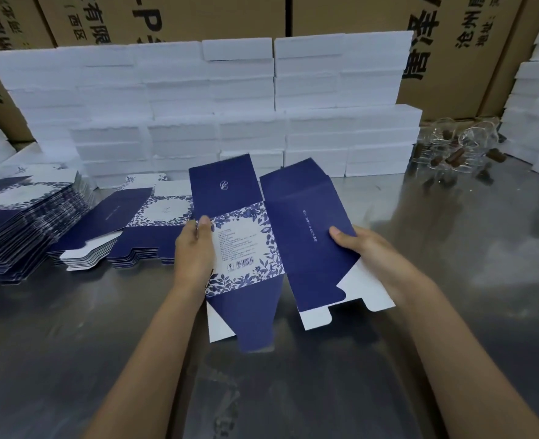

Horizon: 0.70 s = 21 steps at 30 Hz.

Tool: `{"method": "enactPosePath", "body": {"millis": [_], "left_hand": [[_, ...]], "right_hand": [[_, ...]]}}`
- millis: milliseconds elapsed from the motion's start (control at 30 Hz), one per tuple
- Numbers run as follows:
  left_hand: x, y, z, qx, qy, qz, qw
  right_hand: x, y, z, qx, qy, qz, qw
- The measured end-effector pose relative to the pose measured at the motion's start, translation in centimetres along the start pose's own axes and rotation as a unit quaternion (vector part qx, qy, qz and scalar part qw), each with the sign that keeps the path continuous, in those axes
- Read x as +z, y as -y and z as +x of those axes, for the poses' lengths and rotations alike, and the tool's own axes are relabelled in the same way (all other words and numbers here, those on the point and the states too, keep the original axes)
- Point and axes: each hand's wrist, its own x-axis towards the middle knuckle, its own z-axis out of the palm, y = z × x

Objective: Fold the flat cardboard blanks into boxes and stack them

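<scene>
Now both hands are holding one cardboard blank (274, 245) above a shiny metal table (293, 391). The blank is thin and stiff, dark blue with a white panel in the middle that is carrying a blue leaf pattern, small print and a barcode. Its cut flaps are showing plain white on the inner side, with rounded notches at the near edge.

The left hand (193, 251) is gripping the left edge of the patterned panel, with the thumb lying on the printed face and the fingers closed behind the card. The right hand (366, 248) is gripping the right edge of the wide blue panel, thumb on top, fingers underneath and hidden. The blank is bending along its crease between the two hands.

To the left, flat blanks (24, 226) of the same print are lying in thick stacks, touching the table, with a lower stack (141, 229) just beside the left hand. Behind the blank, white boxes (217, 106) are forming a wall of rows. Brown cartons (166, 17) are standing behind them. Near the person the table is staying bare and wide. At the far right some clear glass pieces (451, 150) are lying.
</scene>
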Motion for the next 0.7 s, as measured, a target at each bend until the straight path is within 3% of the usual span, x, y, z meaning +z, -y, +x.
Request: {"method": "enactPosePath", "body": {"millis": [133,233,367,533,700], "left_hand": [[0.1,0.2,-0.4,-0.01,-0.018,-0.057,0.998],[0.3,-0.3,-0.9,0.005,0.002,-0.02,1.0],[0.8,-1.1,-1.9,0.086,0.1,0.177,0.975],[1.7,-2.2,-3.9,0.068,0.312,0.049,0.947],[1.1,-3.3,-4.5,0.105,0.363,0.013,0.926]], "right_hand": [[-0.9,0.0,-0.4,0.038,0.057,0.044,0.997],[-1.2,0.0,-0.3,0.025,0.023,0.057,0.998],[-1.3,0.5,-0.3,0.046,-0.003,0.08,0.996],[-1.1,0.4,-0.6,-0.003,0.012,0.173,0.985],[-0.2,0.1,-0.1,-0.019,0.049,0.249,0.967]]}}
